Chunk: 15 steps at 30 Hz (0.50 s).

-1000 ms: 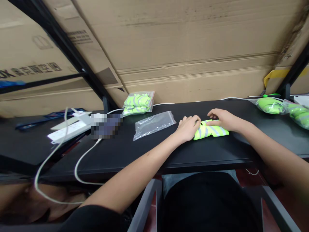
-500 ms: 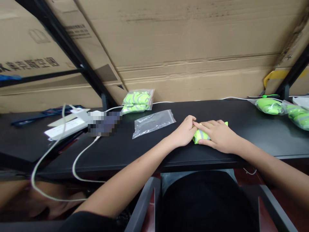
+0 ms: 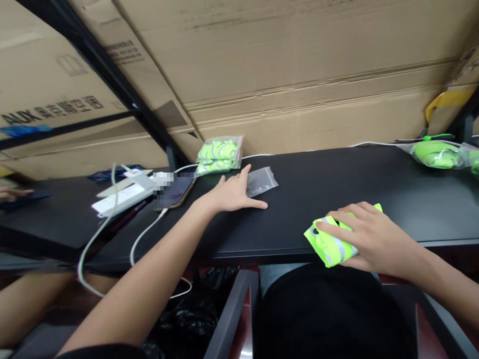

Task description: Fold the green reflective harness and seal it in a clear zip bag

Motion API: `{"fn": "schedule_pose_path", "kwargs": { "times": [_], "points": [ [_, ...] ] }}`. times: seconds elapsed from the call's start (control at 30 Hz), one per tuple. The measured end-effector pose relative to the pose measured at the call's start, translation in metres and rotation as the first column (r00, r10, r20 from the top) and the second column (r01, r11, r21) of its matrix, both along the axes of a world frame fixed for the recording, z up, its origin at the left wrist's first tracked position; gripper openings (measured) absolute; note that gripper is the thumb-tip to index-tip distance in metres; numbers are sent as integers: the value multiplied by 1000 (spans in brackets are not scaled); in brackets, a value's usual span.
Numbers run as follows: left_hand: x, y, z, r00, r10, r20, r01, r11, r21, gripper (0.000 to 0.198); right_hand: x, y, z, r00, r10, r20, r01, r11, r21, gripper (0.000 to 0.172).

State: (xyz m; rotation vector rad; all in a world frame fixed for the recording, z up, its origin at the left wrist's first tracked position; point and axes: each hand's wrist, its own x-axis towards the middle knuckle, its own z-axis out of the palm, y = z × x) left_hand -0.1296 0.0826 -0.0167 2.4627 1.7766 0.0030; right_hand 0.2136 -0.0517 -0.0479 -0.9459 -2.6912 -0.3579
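Observation:
My right hand (image 3: 368, 237) grips a folded neon-yellow reflective vest (image 3: 333, 244) with grey bands, held at the table's front edge. Its thumb is beneath the bundle and the fingers lie over the top. My left hand (image 3: 235, 192) is spread, thumb and fingers apart, over a clear plastic zip bag (image 3: 263, 181) lying flat on the table. The hand covers the bag's left part; whether the fingers touch it I cannot tell. Just behind my left hand stands a filled bag of folded reflective vests (image 3: 219, 155).
A phone (image 3: 177, 192) with a white cable and a white power strip (image 3: 123, 197) lie on the left of the black table (image 3: 292, 219). More bagged neon items (image 3: 436, 153) sit at the far right. Cardboard (image 3: 299, 99) walls the back. Another person's hand (image 3: 15, 193) shows at far left.
My hands have come apart. The left has moved left to the plastic bag and spread open. The right has lifted the folded vest and brought it toward me. The view has shifted slightly.

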Motion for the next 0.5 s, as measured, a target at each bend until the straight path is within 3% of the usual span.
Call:
{"fn": "schedule_pose_path", "kwargs": {
  "times": [0.1,0.23,0.4,0.5],
  "points": [
    [7,-4,2,997,-65,30,66,997,-30,127,0,-8,-1,1000,24,0,-24,997,78,50],
    [28,-31,10,966,-260,-9,260,965,-28,110,2,-13,-1,999,28,-20,-25,992,123,49],
    [54,-45,13,877,-468,110,479,871,-111,126,3,-13,-1,996,21,-92,-6,988,153,43],
    [61,-43,8,826,-529,196,552,829,-89,121,2,-13,-1,993,-2,-121,23,985,172,44]
  ]
}}
